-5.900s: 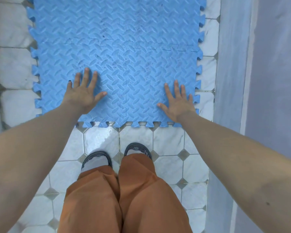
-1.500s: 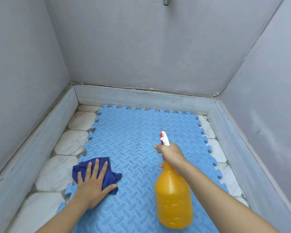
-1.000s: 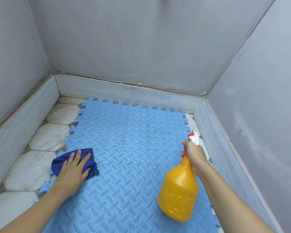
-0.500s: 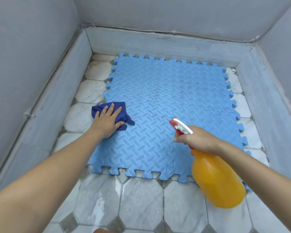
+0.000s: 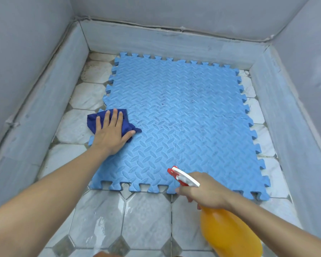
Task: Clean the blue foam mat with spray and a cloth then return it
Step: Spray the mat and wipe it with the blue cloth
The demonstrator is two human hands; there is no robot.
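Compared with the frame 0.5 s earlier, the spray bottle (image 5: 230, 232) has dropped lower and nearer the camera, and the view has shifted so the mat fills more of the frame; the left hand remains on the cloth. At left, the left hand (image 5: 111, 134) lies flat, fingers spread and extended, palm pressing the dark blue cloth (image 5: 127, 126) onto the left edge of the blue foam mat (image 5: 193, 130); part of the cloth overhangs the pale tiled floor (image 5: 100, 216). At centre, the mat, assembled from 4 interlocking tiles, lies flat on the floor within a low grey kerb (image 5: 167, 39), faint dark marks dotting its middle. At right, the right hand (image 5: 206, 191) is closed around the neck of the orange bottle, just over the mat's near edge. The bottle's long axis runs diagonally, base toward lower right, red-and-white nozzle (image 5: 182, 176) pointing up-left across the mat.
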